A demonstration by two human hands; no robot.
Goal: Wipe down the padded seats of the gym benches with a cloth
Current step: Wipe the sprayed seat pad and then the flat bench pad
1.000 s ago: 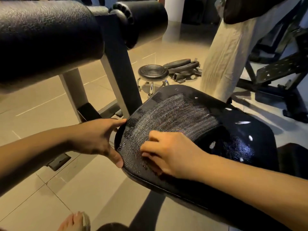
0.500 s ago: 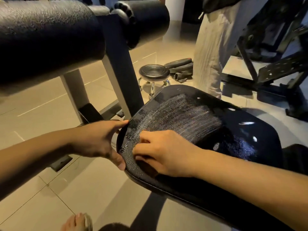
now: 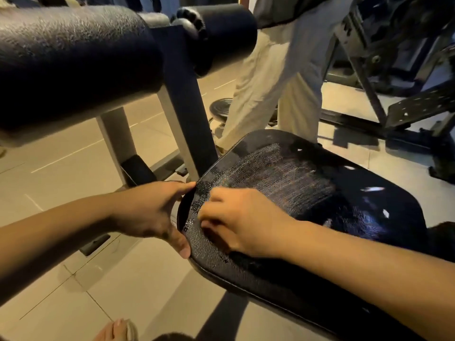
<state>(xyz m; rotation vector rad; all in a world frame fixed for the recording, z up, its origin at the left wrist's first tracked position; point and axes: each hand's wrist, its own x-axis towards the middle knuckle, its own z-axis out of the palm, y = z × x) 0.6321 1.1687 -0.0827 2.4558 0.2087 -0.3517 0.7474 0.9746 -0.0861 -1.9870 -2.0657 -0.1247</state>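
**Both hands on the front of the seat pad, cloth not identifiable**

Nearest: bare toes in a sandal [image 3: 117,329] at the bottom edge, on beige floor tiles [image 3: 61,279].

Left hand [image 3: 150,212] clamps the rounded front-left edge of the padded seat [image 3: 344,217]. Its thumb sits low on the rim, its index finger up at the top of the curve, and the palm is outside the pad.

Right hand [image 3: 243,222] is just beside it, on the pad's top surface near the same front edge. Knuckles up, fingers curled down onto the vinyl. Whatever is under them is dark on dark, so I can't tell whether it grips a cloth. The hands are close but not touching.

The seat is black textured vinyl on a dark base and runs from the centre out to the right. A grey streaked smear [image 3: 283,178] covers its middle beyond the right hand, and small white glints show on the far-right side.

Behind the pad's left edge a dark upright post [image 3: 182,114] rises to two black foam rollers, a large one [image 3: 73,65] at upper left and a smaller one [image 3: 221,35] at centre top. A grey leg [image 3: 115,141] drops to the floor.

Further back a second person in beige trousers [image 3: 270,82] stands just beyond the seat. A round black disc [image 3: 219,108] is partly hidden behind their legs.

Far right: a black machine frame [image 3: 406,114] with a perforated plate.
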